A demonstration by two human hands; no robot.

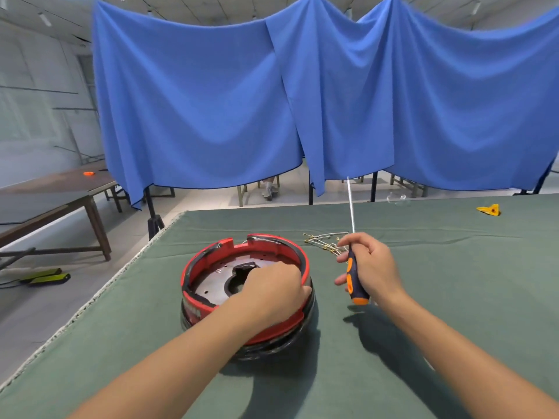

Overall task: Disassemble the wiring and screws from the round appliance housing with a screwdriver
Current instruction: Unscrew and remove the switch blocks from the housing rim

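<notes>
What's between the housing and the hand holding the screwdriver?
Only bare green table cover separates the round housing from the right hand gripping the screwdriver, per the head view.

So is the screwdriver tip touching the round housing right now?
Apart. The head view shows the right hand holding the screwdriver with its tip raised, pointing away from the round housing, with green table cover between them.

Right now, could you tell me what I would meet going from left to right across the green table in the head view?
Round housing with the left hand reaching into it → loose wiring lying on the cloth → screwdriver held shaft-up in the right hand → yellow piece near the far right edge.
</notes>
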